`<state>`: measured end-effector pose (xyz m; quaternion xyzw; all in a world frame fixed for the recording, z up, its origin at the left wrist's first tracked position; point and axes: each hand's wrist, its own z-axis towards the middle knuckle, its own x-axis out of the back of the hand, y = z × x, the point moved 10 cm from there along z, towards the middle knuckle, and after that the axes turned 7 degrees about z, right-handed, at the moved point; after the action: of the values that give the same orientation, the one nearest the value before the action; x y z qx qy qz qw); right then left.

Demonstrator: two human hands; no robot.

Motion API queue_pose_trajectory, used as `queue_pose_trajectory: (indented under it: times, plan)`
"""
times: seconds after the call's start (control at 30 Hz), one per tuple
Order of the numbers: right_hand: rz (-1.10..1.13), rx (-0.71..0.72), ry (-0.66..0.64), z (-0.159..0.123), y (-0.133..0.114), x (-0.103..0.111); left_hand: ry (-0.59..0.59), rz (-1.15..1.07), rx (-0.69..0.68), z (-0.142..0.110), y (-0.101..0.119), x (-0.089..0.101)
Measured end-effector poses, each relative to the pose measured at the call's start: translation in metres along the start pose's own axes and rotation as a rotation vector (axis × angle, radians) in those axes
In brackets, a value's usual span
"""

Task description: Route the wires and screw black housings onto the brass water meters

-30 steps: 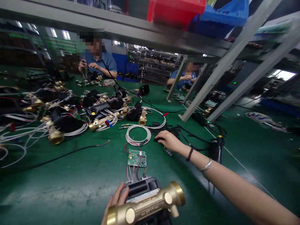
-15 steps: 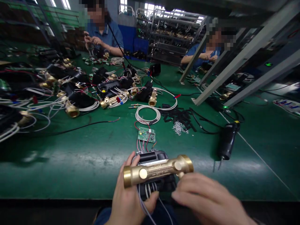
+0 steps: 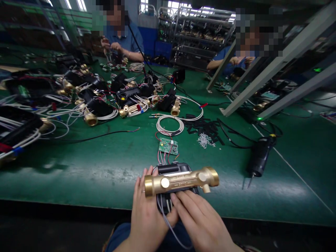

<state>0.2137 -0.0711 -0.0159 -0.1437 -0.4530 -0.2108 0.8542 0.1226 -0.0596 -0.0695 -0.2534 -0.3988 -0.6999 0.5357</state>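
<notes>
At the table's near edge is a flow meter with a threaded brass pipe body (image 3: 181, 181) lying across a black plastic housing (image 3: 169, 169). My left hand (image 3: 148, 213) is wrapped around the left side of the housing, its thumb near the lower edge. My right hand (image 3: 201, 217) presses against the housing just below the pipe, fingers together; their tips are partly hidden there. Grey wires (image 3: 168, 224) hang from the housing between my hands. Thin coloured wires run from its far side to a green circuit board (image 3: 168, 146) on the table.
Beyond the board lie a coiled white cable (image 3: 170, 126), black strips (image 3: 203, 126) and small white pieces (image 3: 205, 140). A black electric screwdriver (image 3: 259, 157) lies right. More meters (image 3: 90, 113) crowd the left. Slanted metal posts (image 3: 252, 80) stand right; two people work across the table.
My right hand has moved left from beside the pipe's right end to the housing below the pipe. My left hand still holds the meter. The view has shifted slightly.
</notes>
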Motion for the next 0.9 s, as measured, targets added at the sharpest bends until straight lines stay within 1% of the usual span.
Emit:
queue_pose_trajectory:
  times: [0.1,0.33,0.43,0.53,0.6,0.67,0.7,0.77,0.83,0.9]
  plan:
    - [0.011,-0.013,0.018,-0.001,0.002,-0.001,0.026,0.021,-0.023,0.001,0.002,0.003]
    - [0.102,-0.049,0.050,0.008,0.007,0.003,0.068,0.060,-0.039,0.001,0.005,0.007]
    - [0.155,-0.039,0.062,0.011,0.006,0.005,0.134,0.142,-0.086,-0.002,0.010,0.011]
    - [0.187,-0.043,0.082,0.012,0.007,0.007,0.158,0.180,-0.141,-0.009,0.011,0.015]
    - [0.190,-0.051,0.088,0.012,0.008,0.008,0.162,0.121,-0.147,-0.018,0.004,0.022]
    - [0.181,-0.058,0.092,0.010,0.009,0.008,0.200,0.001,-0.159,-0.027,-0.003,0.034]
    - [0.175,-0.058,0.093,0.010,0.009,0.009,0.234,-0.056,-0.187,-0.031,-0.003,0.042]
    - [0.167,-0.057,0.103,0.008,0.009,0.010,0.298,-0.119,-0.284,-0.038,0.003,0.053]
    - [0.165,-0.066,0.117,0.008,0.011,0.011,0.289,-0.124,-0.383,-0.038,0.014,0.051]
    - [0.171,-0.081,0.139,0.008,0.013,0.010,0.233,-0.120,-0.414,-0.033,0.018,0.040]
